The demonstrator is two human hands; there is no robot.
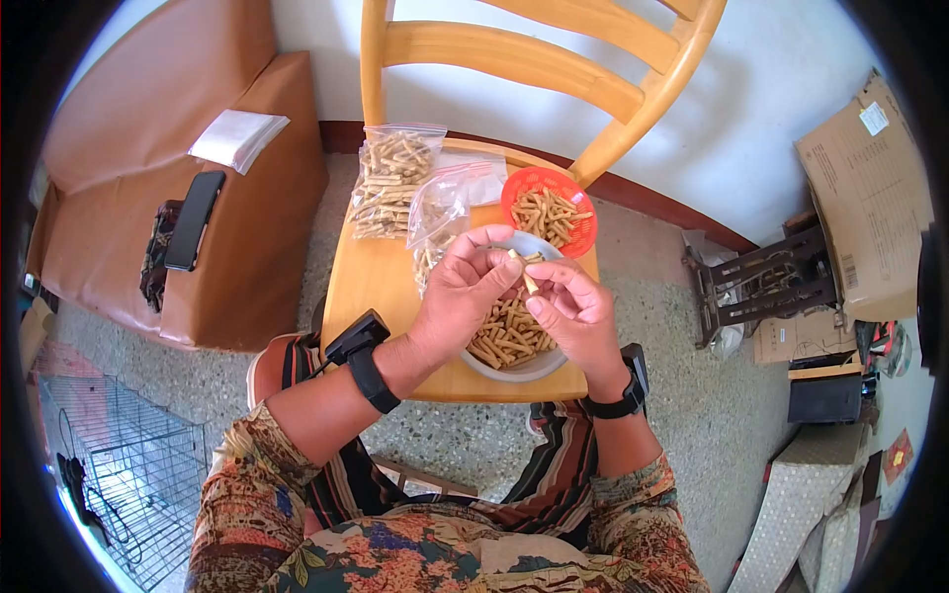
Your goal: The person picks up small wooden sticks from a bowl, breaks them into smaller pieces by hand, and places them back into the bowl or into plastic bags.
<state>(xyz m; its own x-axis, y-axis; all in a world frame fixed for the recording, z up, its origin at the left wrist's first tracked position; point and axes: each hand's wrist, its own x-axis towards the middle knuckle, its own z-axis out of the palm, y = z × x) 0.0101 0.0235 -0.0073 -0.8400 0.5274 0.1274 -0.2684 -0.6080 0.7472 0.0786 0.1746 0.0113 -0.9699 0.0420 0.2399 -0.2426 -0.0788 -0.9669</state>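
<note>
Above a pale grey bowl, my left hand and my right hand come together. A short tan stick is pinched between their fingertips, both hands closed on it. Many similar tan sticks fill the bowl below, partly hidden by my hands. Behind my right hand, a red plastic basket holds more of them. A clear bag packed with sticks lies at the back left, and a partly filled clear bag is just beyond my left hand.
Everything rests on a wooden chair seat in front of my knees. To the left, a brown sofa carries a phone and a white packet. A wire cage stands lower left; a cardboard box is at right.
</note>
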